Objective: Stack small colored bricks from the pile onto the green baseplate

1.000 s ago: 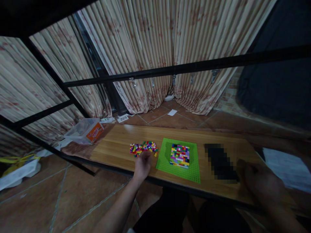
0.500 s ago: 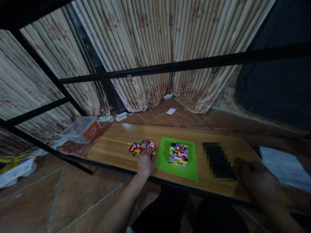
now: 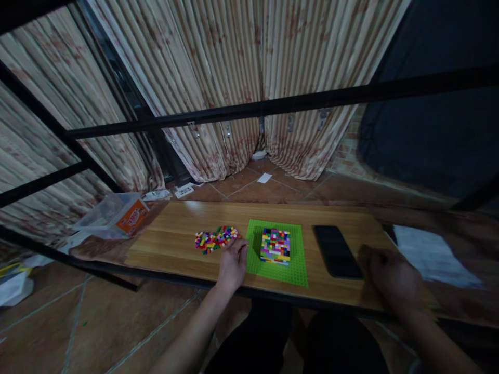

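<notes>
My left hand (image 3: 232, 266) is at the left edge of a green studded baseplate (image 3: 298, 272), with thumb and fingertips brought together. Whatever they pinch is too small to make out. Just beyond the fingers lies a loose pile of small multicoloured building bricks (image 3: 210, 240). A block built of many coloured bricks (image 3: 275, 245) stands on the baseplate. My right hand (image 3: 395, 278) rests on the table as a closed fist, to the right of a black phone (image 3: 337, 253); nothing shows in it.
The wooden table (image 3: 171, 223) has a black metal rail (image 3: 234, 111) beyond it. A clear plastic box with an orange label (image 3: 113, 215) sits off its left end. White papers (image 3: 432, 254) lie to the right. Curtains (image 3: 218, 62) hang behind.
My left hand has drawn back slightly from the brick pile, and its fingers have closed into a pinch. My right fist stays beside the phone. The view has shifted a little to the right.
</notes>
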Motion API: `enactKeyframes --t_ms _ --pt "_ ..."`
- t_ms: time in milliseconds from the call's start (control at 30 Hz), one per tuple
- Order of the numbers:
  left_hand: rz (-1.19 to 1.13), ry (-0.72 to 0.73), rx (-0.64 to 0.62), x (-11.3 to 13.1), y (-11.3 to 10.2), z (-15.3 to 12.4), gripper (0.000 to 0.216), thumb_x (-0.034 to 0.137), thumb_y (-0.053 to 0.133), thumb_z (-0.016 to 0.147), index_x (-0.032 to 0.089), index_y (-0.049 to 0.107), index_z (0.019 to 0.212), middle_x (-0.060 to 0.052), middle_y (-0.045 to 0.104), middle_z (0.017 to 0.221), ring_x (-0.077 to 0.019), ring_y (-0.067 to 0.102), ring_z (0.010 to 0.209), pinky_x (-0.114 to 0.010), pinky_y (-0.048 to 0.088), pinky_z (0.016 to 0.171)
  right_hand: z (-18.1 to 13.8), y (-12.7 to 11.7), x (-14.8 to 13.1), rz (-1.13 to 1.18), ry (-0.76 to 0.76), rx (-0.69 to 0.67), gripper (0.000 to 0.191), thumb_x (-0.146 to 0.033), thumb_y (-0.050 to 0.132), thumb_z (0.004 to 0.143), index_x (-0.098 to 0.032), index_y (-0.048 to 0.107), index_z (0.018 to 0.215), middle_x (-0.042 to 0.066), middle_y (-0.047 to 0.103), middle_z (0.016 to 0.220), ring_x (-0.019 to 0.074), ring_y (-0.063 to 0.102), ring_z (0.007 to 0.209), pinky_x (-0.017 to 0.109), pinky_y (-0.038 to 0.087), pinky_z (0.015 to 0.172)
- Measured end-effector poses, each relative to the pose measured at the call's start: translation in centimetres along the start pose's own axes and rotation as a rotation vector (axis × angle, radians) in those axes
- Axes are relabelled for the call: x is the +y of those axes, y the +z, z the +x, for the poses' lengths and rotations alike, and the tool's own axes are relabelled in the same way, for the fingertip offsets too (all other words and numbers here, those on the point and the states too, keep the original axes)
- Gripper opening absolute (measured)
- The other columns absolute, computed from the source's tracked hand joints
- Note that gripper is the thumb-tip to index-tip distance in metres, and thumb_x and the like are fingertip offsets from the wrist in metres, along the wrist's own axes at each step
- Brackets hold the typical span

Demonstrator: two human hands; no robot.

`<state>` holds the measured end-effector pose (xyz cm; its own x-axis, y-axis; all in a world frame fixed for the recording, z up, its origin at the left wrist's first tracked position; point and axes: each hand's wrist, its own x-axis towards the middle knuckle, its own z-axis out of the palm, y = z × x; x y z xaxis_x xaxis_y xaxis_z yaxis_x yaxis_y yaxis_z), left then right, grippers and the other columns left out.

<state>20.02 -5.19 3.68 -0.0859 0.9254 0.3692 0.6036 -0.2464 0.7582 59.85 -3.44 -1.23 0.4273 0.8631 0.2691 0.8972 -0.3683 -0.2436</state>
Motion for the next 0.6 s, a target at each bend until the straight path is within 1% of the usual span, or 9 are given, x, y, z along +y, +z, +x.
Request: enactKeyframes --t_ms 133,267,467,600 --pt "-0.033 0.046 -0.042 2.0 1.1 0.7 0.019 0.025 0.055 0.088 0.022 0.072 0.094 -0.005 0.07 0.088 -0.0177 0.064 0.087 -0.03 0.05 0.083 0.0 0.1 0.1 0.03 -0.023 0.027 0.046 -0.037 0.032 0.093 -0.011 0.07 0.098 0.02 0.07 0.089 0.0314 0.065 0.08 0.037 0.042 0.065" --pt "-0.077 0.093 -0.064 3.2 2.3 1.8 0.019 0.027 0.056 0.089 0.024 0.075 0.092 -0.005 0.071 0.089 -0.0167 0.064 0.085 -0.03 0.05 0.082 -0.1 0.0 0.0 0.037 -0.032 0.024 0.046 -0.036 0.032 0.093 -0.01 0.07 0.1 0.02 0.07 0.092 0.0306 0.065 0.08 0.038 0.043 0.067" --pt "-0.037 0.105 -0.071 3.0 4.0 3.3 0.014 0.025 0.062 0.085 0.025 0.076 0.087 -0.004 0.068 0.093 -0.0172 0.061 0.092 -0.033 0.046 0.089 -0.1 -0.1 -0.1 0.053 -0.022 0.017 0.045 -0.036 0.032 0.093 -0.012 0.069 0.1 0.019 0.07 0.096 0.0297 0.065 0.083 0.038 0.045 0.07" --pt "0.003 0.111 -0.082 2.5 4.5 4.0 0.012 0.024 0.064 0.083 0.025 0.076 0.083 -0.004 0.067 0.095 -0.0178 0.059 0.095 -0.036 0.044 0.092 0.0 -0.2 0.0 0.07 -0.022 0.006 0.044 -0.036 0.034 0.092 -0.011 0.069 0.102 0.019 0.069 0.098 0.0303 0.064 0.085 0.038 0.045 0.072"
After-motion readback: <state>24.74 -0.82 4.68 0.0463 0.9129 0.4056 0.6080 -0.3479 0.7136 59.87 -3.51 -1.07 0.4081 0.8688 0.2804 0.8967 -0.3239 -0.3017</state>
